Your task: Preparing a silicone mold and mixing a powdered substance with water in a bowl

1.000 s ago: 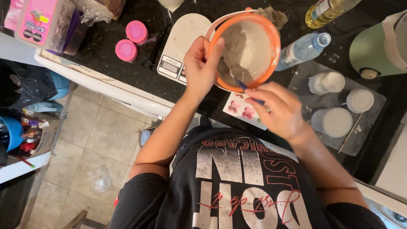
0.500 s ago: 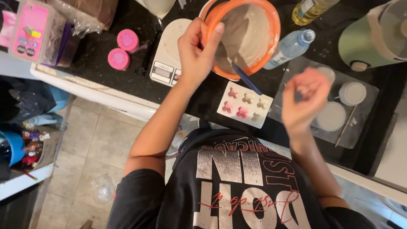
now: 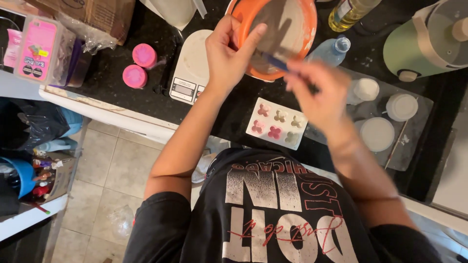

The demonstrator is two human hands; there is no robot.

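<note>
- The orange bowl (image 3: 297,29) stands at about 12 o'clock of the view, at the top edge, on the black counter (image 3: 229,112). Its rim is bright orange, its inside is coated with a pale grey-white paste, and it is tilted toward the person.
- The left hand (image 3: 229,53) holds the bowl at its 9 o'clock side — the thumb lies over the rim inside, and the other fingers are pressed together around the outer wall.
- The right hand (image 3: 319,90) is at the bowl's 5 o'clock, blurred. Its fingers are closed together on a thin dark blue tool (image 3: 275,62), whose tip reaches into the paste.
- At 6 o'clock from the bowl, near the right hand, lies a white mold (image 3: 277,124) with six flower-shaped cavities, filled pink and beige.
- At 9 o'clock from the bowl, just beside the left hand, lies a white kitchen scale (image 3: 192,65).
- Further at 9 o'clock stand two pink round lids (image 3: 139,65) — close to each other.
- At 3 o'clock lies a clear plastic bottle (image 3: 331,50), and beyond it stands a green appliance (image 3: 429,39).
- At 4 o'clock a grey tray (image 3: 414,141) carries white round containers (image 3: 376,134).
</note>
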